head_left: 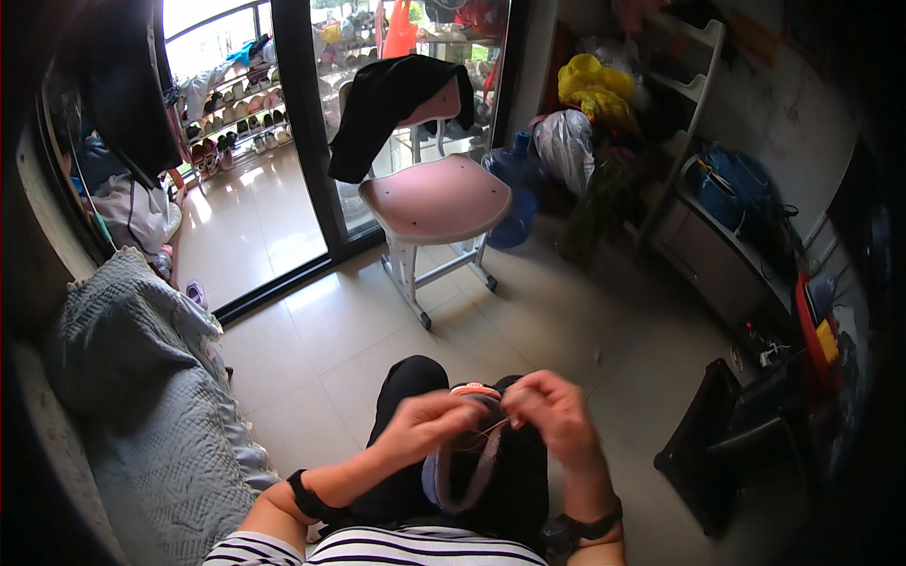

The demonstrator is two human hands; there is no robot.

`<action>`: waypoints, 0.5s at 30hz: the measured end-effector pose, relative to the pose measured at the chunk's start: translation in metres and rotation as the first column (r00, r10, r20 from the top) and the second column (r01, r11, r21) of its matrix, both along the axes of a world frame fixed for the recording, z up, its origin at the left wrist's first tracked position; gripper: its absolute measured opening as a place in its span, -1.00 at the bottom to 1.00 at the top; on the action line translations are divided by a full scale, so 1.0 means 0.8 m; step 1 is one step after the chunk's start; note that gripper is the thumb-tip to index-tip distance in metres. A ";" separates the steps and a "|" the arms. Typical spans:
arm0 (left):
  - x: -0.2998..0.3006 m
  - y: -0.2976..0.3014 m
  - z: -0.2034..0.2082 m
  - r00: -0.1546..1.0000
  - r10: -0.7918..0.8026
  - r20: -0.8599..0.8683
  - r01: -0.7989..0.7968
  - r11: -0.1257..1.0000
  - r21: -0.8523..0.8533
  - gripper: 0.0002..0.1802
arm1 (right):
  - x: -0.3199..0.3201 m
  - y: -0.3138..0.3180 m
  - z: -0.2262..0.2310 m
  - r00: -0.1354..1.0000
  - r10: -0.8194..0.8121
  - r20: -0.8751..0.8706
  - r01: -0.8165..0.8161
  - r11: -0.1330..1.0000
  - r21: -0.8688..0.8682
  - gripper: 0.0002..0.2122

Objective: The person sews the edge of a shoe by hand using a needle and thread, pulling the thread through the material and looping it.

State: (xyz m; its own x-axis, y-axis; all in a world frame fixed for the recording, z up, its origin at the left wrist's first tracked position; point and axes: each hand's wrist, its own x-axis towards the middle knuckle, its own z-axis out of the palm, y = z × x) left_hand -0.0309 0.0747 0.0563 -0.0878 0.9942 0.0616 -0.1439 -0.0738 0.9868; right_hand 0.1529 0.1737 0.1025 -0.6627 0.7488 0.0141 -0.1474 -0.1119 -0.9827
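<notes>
On my lap rests a shoe-like item (434,479) with a curved grey-mauve rim and an orange-red patch at its far end. Its exact kind is not clear, since my hands and dark trousers cover or blend with much of it. Thin brownish thread (493,430) runs between my hands above it. My left hand (436,417) is closed in a pinch at the thread's left side. On the other side my right hand (552,407) is also closed, its fingertips pinching the thread close to the item's far end. Whether a needle is there cannot be made out.
A pink chair (439,200) with a black garment (392,99) over its back stands ahead. To the left is a quilted grey-blue cover (160,406). A black stool-like object (727,453) lies to the right. Beyond are a blue water jug (514,203) and shoe racks (241,113).
</notes>
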 end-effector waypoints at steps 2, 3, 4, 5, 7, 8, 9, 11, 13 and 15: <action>-0.024 -0.006 -0.038 0.920 0.311 -0.239 -0.269 0.944 0.192 -0.69 | 0.042 0.013 0.001 0.946 -0.152 -0.286 0.168 0.985 0.033 -0.74; -0.038 -0.015 -0.051 0.914 0.351 -0.204 -0.344 0.937 0.066 -0.65 | 0.087 0.029 -0.007 0.919 -0.281 -0.278 0.308 0.950 0.058 -0.69; -0.050 -0.026 -0.077 0.967 0.245 -0.072 -0.250 0.966 -0.061 -0.54 | 0.134 0.039 -0.017 0.843 -0.460 -0.278 0.482 0.876 0.012 -0.75; -0.046 -0.033 -0.090 0.984 0.164 0.067 -0.143 0.959 -0.243 -0.41 | 0.196 0.055 -0.033 0.665 -0.661 -0.347 0.630 0.747 -0.213 -0.80; -0.004 -0.019 -0.092 0.990 -0.004 0.140 0.021 0.992 -0.124 -0.32 | 0.335 0.080 -0.078 0.452 -0.784 -0.425 0.816 0.556 -0.157 -0.81; 0.008 -0.013 -0.091 0.989 -0.072 0.128 0.087 0.990 -0.112 -0.26 | 0.337 0.069 -0.080 0.426 -0.814 -0.395 0.862 0.498 -0.097 -0.80; 0.020 -0.007 -0.085 0.994 -0.061 0.096 0.065 0.997 -0.040 -0.30 | 0.323 0.061 -0.072 0.405 -0.836 -0.370 0.894 0.446 -0.029 -0.78; 0.029 -0.001 -0.083 1.000 0.022 -0.002 -0.022 0.996 -0.087 -0.34 | 0.241 0.038 -0.056 0.563 -0.805 -0.185 0.811 0.581 -0.061 -0.75; 0.024 0.010 -0.072 1.000 -0.011 -0.016 0.010 0.995 -0.097 -0.39 | 0.172 0.022 -0.052 0.721 -0.691 -0.051 0.679 0.719 -0.152 -0.75; 0.016 0.022 -0.014 0.971 -0.212 -0.110 0.175 0.946 -0.273 -0.41 | 0.133 0.004 -0.040 0.896 -0.435 -0.083 0.414 0.890 -0.192 -0.74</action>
State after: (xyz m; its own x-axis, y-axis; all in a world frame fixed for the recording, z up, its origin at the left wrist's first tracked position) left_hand -0.0180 0.0925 0.0451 0.0991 0.9743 -0.2024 0.0072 0.2027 0.9792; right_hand 0.2591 0.1770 0.0704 -0.2817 0.9566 -0.0748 -0.3334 -0.1707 -0.9272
